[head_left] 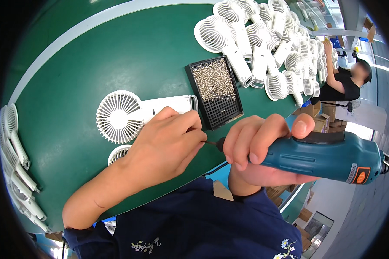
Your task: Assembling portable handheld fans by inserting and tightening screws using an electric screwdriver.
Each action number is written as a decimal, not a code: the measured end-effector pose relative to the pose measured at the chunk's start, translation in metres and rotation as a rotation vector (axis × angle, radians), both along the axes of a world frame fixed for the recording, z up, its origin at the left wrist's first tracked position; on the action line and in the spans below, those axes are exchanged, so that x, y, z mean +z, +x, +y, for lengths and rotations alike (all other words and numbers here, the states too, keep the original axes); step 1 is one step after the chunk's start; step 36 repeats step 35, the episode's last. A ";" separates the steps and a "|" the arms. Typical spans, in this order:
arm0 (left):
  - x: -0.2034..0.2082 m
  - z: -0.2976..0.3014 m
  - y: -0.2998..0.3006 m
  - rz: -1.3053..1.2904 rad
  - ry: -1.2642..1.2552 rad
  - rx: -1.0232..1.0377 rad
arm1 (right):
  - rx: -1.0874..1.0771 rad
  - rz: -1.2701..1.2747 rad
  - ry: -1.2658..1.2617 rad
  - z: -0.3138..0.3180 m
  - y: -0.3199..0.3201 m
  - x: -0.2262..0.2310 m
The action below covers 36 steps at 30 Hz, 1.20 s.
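Note:
My right hand [263, 144] is wrapped round a teal electric screwdriver [317, 156], which lies almost level with its bit toward the left. At the bit's tip, the thumb and fingers of my left hand [162, 144] are pinched together. Whatever they hold, if anything, is too small or hidden to tell. Just beyond that hand a white handheld fan casing [116, 115] lies on the green table, its handle partly covered by my fingers. A second round white grille [119, 153] shows from under my left wrist. Near both hands stands a black tray [207, 115] with many small silvery screws [214, 80].
Many white fan casings [261, 36] are heaped at the far right of the green table [73, 73]. Another row of casings [19, 172] lines the left edge. A co-worker in black [345, 84] reaches toward the far end. A dark cable [216, 169] runs below the screwdriver.

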<state>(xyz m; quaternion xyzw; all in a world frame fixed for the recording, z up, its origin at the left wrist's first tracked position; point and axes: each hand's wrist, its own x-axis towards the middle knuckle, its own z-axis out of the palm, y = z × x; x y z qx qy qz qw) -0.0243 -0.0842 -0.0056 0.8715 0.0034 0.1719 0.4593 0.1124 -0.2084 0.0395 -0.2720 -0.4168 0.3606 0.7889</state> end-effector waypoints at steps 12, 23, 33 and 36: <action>0.004 0.017 -0.002 -0.230 -0.756 0.338 | -0.242 -0.093 -0.046 0.023 -0.023 -0.008; 0.001 0.013 -0.003 -0.270 -0.707 0.368 | -0.172 -0.043 -0.042 0.034 -0.029 -0.014; -0.004 0.013 -0.002 -0.306 -0.663 0.358 | -0.108 -0.186 -0.079 0.035 -0.018 -0.020; -0.003 0.013 -0.002 -0.299 -0.670 0.347 | -0.074 -0.209 -0.063 0.036 -0.017 -0.021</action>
